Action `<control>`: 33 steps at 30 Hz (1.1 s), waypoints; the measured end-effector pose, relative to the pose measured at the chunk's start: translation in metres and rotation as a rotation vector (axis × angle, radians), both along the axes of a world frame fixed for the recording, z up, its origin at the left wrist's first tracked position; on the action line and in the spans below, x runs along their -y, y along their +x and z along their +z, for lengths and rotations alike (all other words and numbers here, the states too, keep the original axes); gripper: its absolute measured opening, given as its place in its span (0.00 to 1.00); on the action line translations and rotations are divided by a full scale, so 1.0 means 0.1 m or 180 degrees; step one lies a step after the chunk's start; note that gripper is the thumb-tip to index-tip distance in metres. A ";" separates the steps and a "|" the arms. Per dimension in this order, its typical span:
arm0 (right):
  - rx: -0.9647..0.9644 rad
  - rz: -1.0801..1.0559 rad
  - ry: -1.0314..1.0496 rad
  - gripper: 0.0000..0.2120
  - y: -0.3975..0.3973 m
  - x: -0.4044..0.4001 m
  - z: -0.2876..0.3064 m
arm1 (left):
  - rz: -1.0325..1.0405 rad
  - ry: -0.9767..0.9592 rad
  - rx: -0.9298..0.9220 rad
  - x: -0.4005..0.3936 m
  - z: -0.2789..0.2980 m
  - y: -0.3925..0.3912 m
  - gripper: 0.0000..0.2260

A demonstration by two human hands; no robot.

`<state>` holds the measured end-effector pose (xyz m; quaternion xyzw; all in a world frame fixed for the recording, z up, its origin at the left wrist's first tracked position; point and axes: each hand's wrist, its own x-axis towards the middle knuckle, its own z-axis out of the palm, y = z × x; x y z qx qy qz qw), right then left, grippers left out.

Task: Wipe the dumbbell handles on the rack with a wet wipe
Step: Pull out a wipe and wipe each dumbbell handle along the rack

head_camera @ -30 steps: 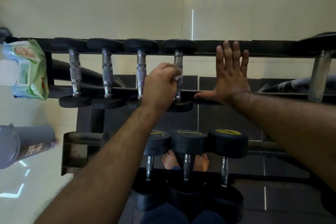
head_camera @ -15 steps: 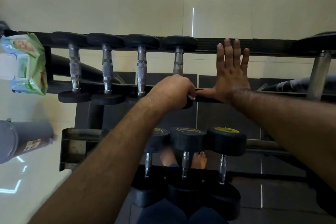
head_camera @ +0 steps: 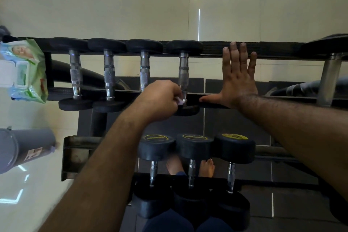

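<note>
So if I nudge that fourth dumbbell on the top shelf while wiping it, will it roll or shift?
Probably not much. The fourth dumbbell likely weighs a lot for its size, with thick black heads on a steel handle. Both heads sit on the rack rails, so a wipe from the left hand should hardly move it. Its round heads might still roll sideways under a firm shove.

Head-worn view, steeply downward, close over rack (head_camera: 212, 49)

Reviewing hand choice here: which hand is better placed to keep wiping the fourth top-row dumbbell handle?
Left. The left hand pinches the wet wipe against that handle. The right hand lies flat and open on the rack, without a wipe.
</note>
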<state>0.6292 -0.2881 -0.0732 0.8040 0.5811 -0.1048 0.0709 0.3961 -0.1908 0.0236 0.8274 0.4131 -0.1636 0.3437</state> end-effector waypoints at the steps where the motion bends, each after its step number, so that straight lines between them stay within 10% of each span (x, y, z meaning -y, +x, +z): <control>1: 0.0002 0.0008 -0.0002 0.79 0.00 0.00 0.00 | 0.0195 -0.0162 0.0288 -0.04 0.04 -0.02 0.05; 6: 0.0017 0.0022 0.0052 0.78 0.00 0.01 -0.02 | 0.1104 0.1375 0.1650 -0.16 -0.04 0.26 0.09; 9: 0.0032 -0.0008 0.0082 0.78 0.01 0.01 -0.04 | 0.0336 0.1793 0.1468 -0.07 -0.29 0.33 0.10; 16: 0.0020 0.0024 0.0100 0.79 0.03 0.01 -0.07 | -0.0410 0.0522 0.0657 0.13 -0.28 -0.10 0.10; 24: -0.0182 -0.0182 -0.0123 0.77 -0.03 0.02 0.11 | 0.2593 -0.1253 0.2373 0.25 0.13 -0.06 0.15; 27: -0.1145 -0.0794 0.0375 0.60 -0.24 0.06 0.42 | 0.3230 -0.1682 0.2553 0.36 0.26 -0.15 0.13; 33: -0.5100 -0.2368 0.1177 0.17 -0.92 0.60 1.69 | 0.3253 -0.2371 0.2671 0.68 0.80 -0.23 0.10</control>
